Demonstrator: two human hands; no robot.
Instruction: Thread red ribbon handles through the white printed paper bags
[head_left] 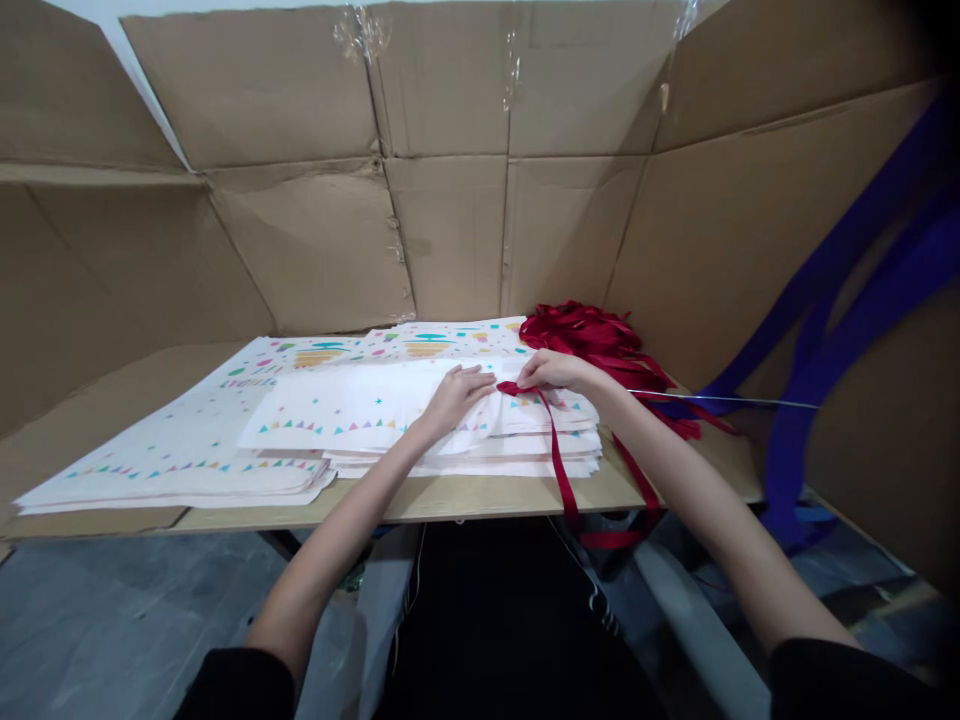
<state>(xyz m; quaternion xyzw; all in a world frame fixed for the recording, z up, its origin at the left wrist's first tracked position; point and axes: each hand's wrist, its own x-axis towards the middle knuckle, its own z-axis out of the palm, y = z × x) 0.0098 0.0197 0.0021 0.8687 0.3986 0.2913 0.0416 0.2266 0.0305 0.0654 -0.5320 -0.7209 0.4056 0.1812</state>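
My left hand (459, 398) lies flat, fingers stretched out, on a white printed sheet (345, 405) with a row of coloured triangles. This sheet rests on a stack of similar sheets (555, 455). Just to the right, the fingers of my right hand (551, 370) pinch a red ribbon (556, 460) at the sheet's right part. From there the ribbon hangs in a loop over the table's front edge and curves back up under my right forearm. A heap of red ribbons (581, 335) lies behind my right hand.
Another stack of printed sheets (180, 440) spreads over the left of the table (435, 500). Cardboard walls (450, 230) close in the back and both sides. Blue ribbons (840, 330) hang at the right, and a thin pale cord (735, 399) runs towards them.
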